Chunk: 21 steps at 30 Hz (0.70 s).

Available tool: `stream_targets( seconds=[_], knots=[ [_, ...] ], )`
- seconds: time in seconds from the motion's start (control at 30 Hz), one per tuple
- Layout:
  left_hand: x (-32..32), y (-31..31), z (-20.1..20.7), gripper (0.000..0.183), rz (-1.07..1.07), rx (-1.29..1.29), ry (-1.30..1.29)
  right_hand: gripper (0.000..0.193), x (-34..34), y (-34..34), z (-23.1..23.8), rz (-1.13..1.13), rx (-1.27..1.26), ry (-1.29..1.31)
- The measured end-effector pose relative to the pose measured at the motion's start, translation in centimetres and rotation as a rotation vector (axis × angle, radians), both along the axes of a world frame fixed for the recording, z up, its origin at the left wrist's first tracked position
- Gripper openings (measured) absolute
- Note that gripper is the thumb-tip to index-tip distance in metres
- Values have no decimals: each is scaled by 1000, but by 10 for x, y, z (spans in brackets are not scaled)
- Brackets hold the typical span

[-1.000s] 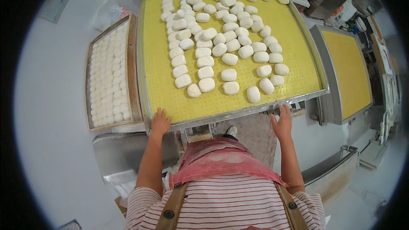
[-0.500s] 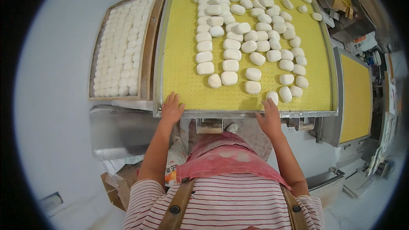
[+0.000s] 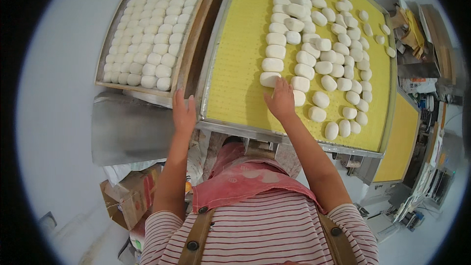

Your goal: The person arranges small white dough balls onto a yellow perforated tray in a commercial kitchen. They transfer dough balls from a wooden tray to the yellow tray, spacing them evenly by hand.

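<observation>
White rounded dough pieces (image 3: 321,100) lie in uneven rows on a yellow, metal-framed board (image 3: 235,64) in front of me. My right hand (image 3: 283,103) is over the board, at the near end of the leftmost row. Its fingertips reach the lowest dough piece (image 3: 270,79) there, with the thumb held apart. Whatever lies beneath the palm is hidden. At the near right corner of a wooden tray (image 3: 203,24), beside the board's metal frame, my left hand (image 3: 184,115) is open and holds nothing. Tight rows of white dough pieces (image 3: 157,49) fill that tray.
A grey metal surface (image 3: 132,132) lies below the wooden tray, with a cardboard box (image 3: 132,196) under it. To the right stands a second yellow board (image 3: 400,137). Near the far right, a yellow cloth (image 3: 414,29) sits among cardboard.
The view has swung left, showing more of the wooden tray. My right hand has gone from the board's near edge to the left row. My left hand now sits by the wooden tray's corner.
</observation>
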<state>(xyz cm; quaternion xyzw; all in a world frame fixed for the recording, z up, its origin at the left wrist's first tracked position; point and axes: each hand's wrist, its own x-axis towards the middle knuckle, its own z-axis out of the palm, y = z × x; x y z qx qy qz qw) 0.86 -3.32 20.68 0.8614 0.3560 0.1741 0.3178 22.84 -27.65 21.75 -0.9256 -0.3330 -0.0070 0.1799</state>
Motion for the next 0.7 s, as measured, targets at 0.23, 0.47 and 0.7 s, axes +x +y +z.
stream_targets(
  seconds=[0.23,0.47,0.7],
  knots=[
    [7,-14,-31,50,8,-3,-20,61,-8,48,22,69,-199,-12],
    [5,-10,-38,51,-15,-49,-42,51,-15,84,18,238,-430,131],
    [5,-10,-35,48,1,-79,-48,27,-77,99,16,397,-368,211]
  ],
)
